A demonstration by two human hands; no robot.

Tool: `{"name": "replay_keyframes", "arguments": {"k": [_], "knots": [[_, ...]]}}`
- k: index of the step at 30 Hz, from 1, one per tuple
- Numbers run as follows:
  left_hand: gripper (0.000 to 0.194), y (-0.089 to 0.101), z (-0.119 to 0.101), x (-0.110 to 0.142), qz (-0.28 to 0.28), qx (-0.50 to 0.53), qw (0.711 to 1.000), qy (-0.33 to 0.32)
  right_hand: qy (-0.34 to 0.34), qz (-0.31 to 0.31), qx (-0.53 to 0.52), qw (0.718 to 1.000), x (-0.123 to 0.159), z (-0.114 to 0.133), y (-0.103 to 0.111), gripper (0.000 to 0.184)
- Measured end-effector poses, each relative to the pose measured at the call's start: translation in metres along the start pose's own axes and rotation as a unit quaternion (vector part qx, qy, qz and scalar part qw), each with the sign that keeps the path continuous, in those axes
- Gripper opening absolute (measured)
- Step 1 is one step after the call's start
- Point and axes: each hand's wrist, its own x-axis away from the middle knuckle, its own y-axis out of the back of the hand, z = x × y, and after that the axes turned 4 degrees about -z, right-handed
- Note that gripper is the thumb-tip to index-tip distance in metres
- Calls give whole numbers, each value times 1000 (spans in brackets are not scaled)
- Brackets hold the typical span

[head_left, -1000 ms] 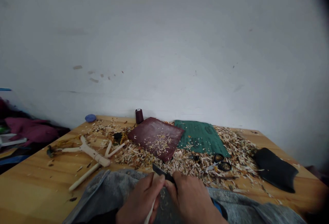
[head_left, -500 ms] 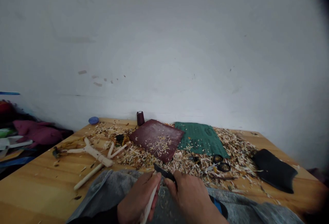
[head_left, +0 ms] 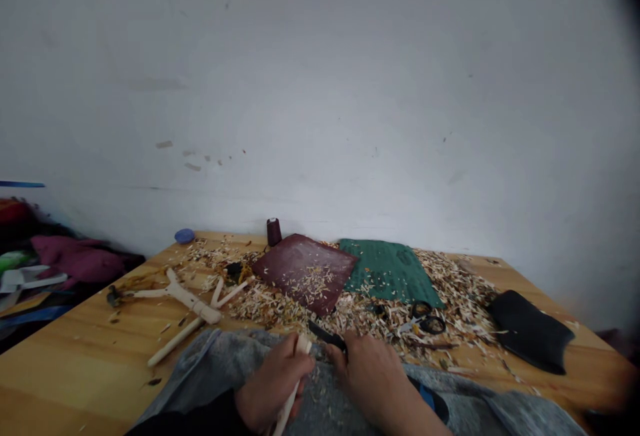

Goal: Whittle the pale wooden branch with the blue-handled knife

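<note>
As a grey cloth drapes across a person's lap, the left hand clenches a pale wooden stick, which tilts up at 12 o'clock from the fist, its carved tip just beside a black-bladed knife. The right hand closes around the knife, hiding its handle, and the blade points toward 10 o'clock. Fine shavings dust the cloth beneath both hands.

Beyond them, a wooden table lies heaped with wood shavings. At 12 o'clock sit a maroon leather square and a spool of dark thread, with a green mat at 1 o'clock. Black scissors rest among the shavings at 2 o'clock, and a black leather piece lies at 3 o'clock. A carved wooden figure lies at 10 o'clock, and a small blue disc sits near the table's far corner. Crumpled clothing lies beyond the table at 9 o'clock, below a white wall.
</note>
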Motion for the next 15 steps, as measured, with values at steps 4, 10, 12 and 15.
{"name": "replay_keyframes", "arguments": {"k": [4,10,12,15], "knots": [[14,6,-2,1,37,-52,998,-4,1,-12,2,1000,1,0,2,36],[6,24,-18,15,53,-299,946,-115,-10,0,-3,1000,2,2,2,32],[15,28,-22,20,88,-323,935,-116,-6,-2,-5,1000,1,1,0,33],[8,31,-25,24,136,-314,933,-108,1,0,-4,1000,-1,0,-5,35]]}}
